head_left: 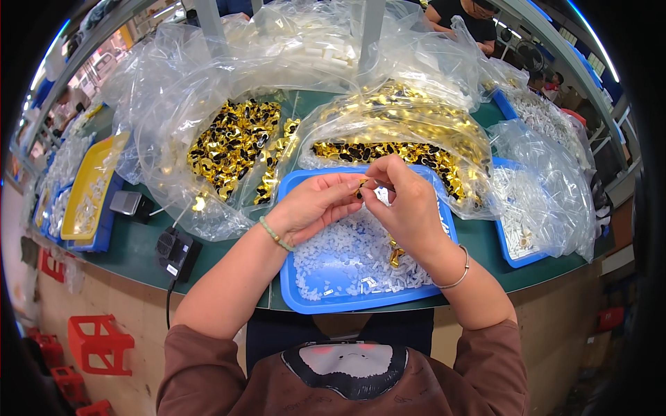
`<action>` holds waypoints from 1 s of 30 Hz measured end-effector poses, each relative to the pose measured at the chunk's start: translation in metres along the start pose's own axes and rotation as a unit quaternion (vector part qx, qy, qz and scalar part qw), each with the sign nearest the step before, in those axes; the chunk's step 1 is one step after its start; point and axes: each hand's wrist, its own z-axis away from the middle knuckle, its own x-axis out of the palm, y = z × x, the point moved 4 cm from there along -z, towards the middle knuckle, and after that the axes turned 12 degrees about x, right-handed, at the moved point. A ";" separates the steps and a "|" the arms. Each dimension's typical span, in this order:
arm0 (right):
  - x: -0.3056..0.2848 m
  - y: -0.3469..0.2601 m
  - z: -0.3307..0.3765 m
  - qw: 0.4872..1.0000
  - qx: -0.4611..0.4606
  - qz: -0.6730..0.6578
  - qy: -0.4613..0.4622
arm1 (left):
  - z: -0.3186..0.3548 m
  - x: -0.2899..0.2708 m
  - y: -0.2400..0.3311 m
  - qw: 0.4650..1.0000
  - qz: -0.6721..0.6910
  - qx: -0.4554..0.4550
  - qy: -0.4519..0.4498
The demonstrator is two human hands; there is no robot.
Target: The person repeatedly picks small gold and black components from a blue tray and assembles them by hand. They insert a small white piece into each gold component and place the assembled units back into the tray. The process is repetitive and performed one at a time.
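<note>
Both hands meet above the blue tray [298, 301], which holds many small white and translucent plastic pieces [347, 260]. Between the thumb and fingertips of my left hand [316, 208] is a small gold-and-black part [360, 188]. My right hand [406, 204] is closed in a pinch right beside that part, its fingertips meeting it from the right. Whatever else the right fingers hold is hidden behind them. Under the right hand, a few shiny gold parts [396, 255] lie on the white pieces.
Behind the tray, clear plastic bags hold gold-and-black parts [239, 142] and more gold parts [416, 154]. A bagged blue bin [513, 208] stands right. A yellow tray [87, 187], a grey box [130, 203] and a black adapter [173, 251] sit left on the green table [229, 267].
</note>
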 end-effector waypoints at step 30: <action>-0.001 0.009 -0.006 0.992 -0.088 -0.012 -0.088 | 0.003 0.003 0.007 0.957 -0.260 0.132 -0.014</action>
